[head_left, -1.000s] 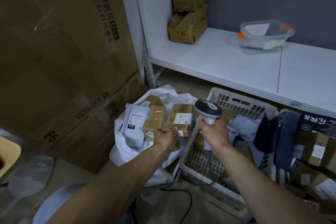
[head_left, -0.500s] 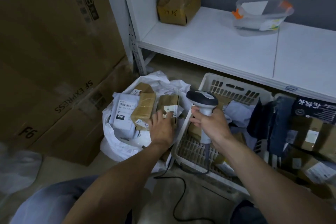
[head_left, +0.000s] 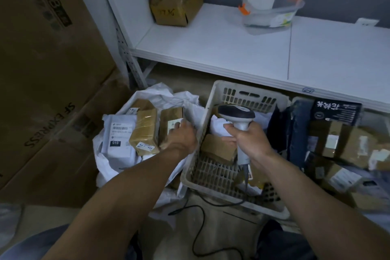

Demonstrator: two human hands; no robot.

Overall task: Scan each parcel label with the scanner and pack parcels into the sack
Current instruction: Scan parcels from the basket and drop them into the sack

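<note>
A white sack (head_left: 109,167) lies open on the floor with several parcels in it: a white mailer (head_left: 119,133), a taped brown box (head_left: 145,129) and a brown labelled parcel (head_left: 169,118). My left hand (head_left: 182,138) reaches over the sack, its fingers lying on the label end of that brown parcel. My right hand (head_left: 248,140) grips the handle of the grey scanner (head_left: 236,112), held upright above the white slatted basket (head_left: 207,112). Inside the basket lie a brown parcel (head_left: 217,149) and a white bag (head_left: 218,127).
Large cardboard boxes (head_left: 42,69) wall off the left. A white shelf (head_left: 232,48) above carries a clear container (head_left: 270,10) and an open carton (head_left: 175,6). More parcels (head_left: 341,143) are heaped at the right. The scanner cable (head_left: 198,228) loops across the floor.
My left hand has carried the brown labelled parcel down into the sack, where it stands beside the taped box. The scanner hand stayed over the basket while the view tilted down.
</note>
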